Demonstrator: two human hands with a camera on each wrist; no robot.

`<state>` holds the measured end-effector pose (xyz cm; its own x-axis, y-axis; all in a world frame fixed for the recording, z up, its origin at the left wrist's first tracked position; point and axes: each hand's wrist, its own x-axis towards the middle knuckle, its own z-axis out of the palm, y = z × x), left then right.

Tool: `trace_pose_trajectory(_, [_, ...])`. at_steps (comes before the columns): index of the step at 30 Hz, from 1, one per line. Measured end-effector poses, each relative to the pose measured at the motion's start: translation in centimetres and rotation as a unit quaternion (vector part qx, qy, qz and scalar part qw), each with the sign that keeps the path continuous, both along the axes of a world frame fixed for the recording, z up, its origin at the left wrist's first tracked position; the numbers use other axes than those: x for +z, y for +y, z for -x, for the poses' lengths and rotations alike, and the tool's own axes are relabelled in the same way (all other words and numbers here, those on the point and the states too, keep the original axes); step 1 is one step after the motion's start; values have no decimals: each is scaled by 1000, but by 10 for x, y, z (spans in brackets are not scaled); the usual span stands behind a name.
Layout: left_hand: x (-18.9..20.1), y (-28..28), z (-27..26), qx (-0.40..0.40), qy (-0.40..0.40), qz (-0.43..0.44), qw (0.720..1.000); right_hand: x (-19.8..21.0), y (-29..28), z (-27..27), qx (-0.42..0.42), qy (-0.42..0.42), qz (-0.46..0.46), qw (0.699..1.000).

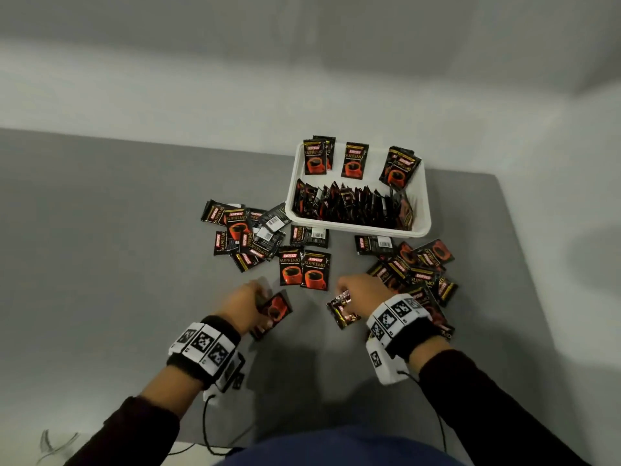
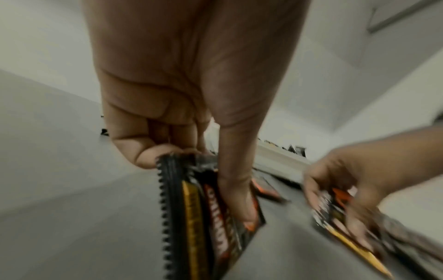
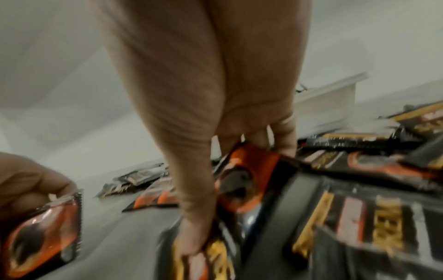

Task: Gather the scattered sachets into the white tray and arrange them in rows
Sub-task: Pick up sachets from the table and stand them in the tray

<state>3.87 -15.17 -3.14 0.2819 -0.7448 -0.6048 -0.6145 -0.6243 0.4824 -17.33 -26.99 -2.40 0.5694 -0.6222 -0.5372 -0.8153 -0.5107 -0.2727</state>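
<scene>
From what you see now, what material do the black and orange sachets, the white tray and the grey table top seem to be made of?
Black and orange sachets: likely glossy plastic or foil film; glare, serrated sealed edges.
White tray: probably smooth moulded plastic; rounded rolled rim.
Grey table top: matte, uniform; perhaps laminate or a mat, cannot tell.

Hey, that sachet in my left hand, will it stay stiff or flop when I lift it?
The sachet in the left hand is thin foil pinched near one end, so probably floppy. Its glossy surface looks slippery. Held by fingertips alone, it seems light.
</scene>
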Motion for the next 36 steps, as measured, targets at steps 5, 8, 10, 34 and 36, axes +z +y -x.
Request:
trace_pose_trajectory(5, [21,-16,-42,-11,11,80,997,18,-13,-5,-37,-106,-133,985])
trace_pose_trajectory(8, [31,-39,-64,-45,-94,94,990,22,-25,-33,-13,-120,-107,987])
trace_pose_trajectory(10, [33,-57,-72,-90,-151,92,980,21,-33,-53,23,-93,-87,992])
trace_pose_trajectory(34, [-1,-82,-74,-22,-89,61,994,3,-30,-42,-26,-27,-5,999])
trace_pose_trajectory(36, [-1,-82,-73,-34,-106,60,992,9,-32,-38,-57,-40,-44,997])
